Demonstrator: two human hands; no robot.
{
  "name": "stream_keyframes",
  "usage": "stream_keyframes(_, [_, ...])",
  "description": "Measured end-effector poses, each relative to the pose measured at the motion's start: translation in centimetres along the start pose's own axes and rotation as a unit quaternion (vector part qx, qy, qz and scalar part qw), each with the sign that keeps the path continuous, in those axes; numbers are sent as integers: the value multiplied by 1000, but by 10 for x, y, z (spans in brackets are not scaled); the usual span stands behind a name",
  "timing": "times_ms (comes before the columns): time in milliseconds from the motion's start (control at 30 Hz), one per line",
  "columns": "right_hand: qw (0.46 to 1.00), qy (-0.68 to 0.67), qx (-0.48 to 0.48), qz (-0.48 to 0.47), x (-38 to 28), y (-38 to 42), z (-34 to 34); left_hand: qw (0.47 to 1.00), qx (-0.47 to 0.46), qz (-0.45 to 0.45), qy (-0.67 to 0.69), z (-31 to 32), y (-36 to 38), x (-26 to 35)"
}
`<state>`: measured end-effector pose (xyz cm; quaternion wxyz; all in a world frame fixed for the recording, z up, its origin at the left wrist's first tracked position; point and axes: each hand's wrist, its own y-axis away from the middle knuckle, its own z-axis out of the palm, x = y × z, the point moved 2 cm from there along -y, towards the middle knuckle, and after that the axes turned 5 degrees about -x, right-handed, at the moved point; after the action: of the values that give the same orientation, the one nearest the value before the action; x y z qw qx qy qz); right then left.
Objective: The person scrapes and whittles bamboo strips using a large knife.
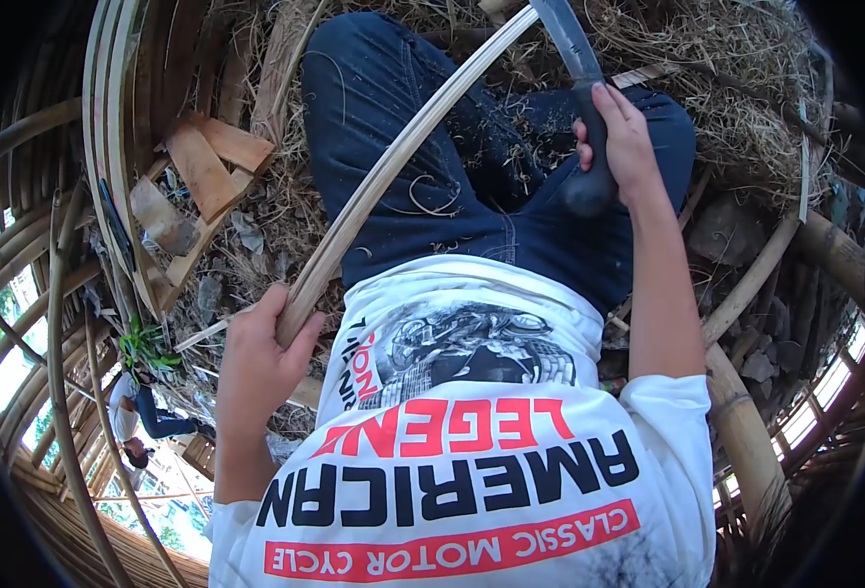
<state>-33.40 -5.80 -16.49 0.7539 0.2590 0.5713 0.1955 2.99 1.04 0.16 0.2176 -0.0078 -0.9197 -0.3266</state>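
Left hand (261, 367) closes around the near end of a pale wooden strip (383, 171), thumb pressed along its side, while the right hand (628, 142) is wrapped round the dark handle of a knife (592, 192), its fingers curled in. The strip runs diagonally from left of centre to the top of the frame, over the dark trousers (383, 108). Gripping one end probably steadies it while the far end meets the blade (571, 47) at the top edge; whether the blade bites in, I cannot tell. The folded legs spread beneath the strip, likely giving it room and catching shavings.

At upper left, long split strips (99, 88) stand together beside flat wood pieces (200, 171), perhaps grouped to stay within reach. Dry grass (726, 127) covers the ground at upper right, and another person (141, 407) is farther off at lower left.

The white shirt (672, 470) carries upside-down lettering: "AMERICAN" in black, "LEGEND" in red, and "CLASSIC MOTOR CYCLE" in white on a red band. A motorcycle print sits beyond; the words beside it are partly lost in folds. No maker's mark is legible on the knife.
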Motion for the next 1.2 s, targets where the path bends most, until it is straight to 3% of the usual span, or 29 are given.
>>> stream_keyframes(367, [995, -68, -17, 70, -7, 6, -6, 999, -35, -37, -12, -17, -12, 16])
stream_keyframes(1200, [992, -85, -45, 85, -12, 10, -6, 998, -14, -28, -55, -22, -21, 32])
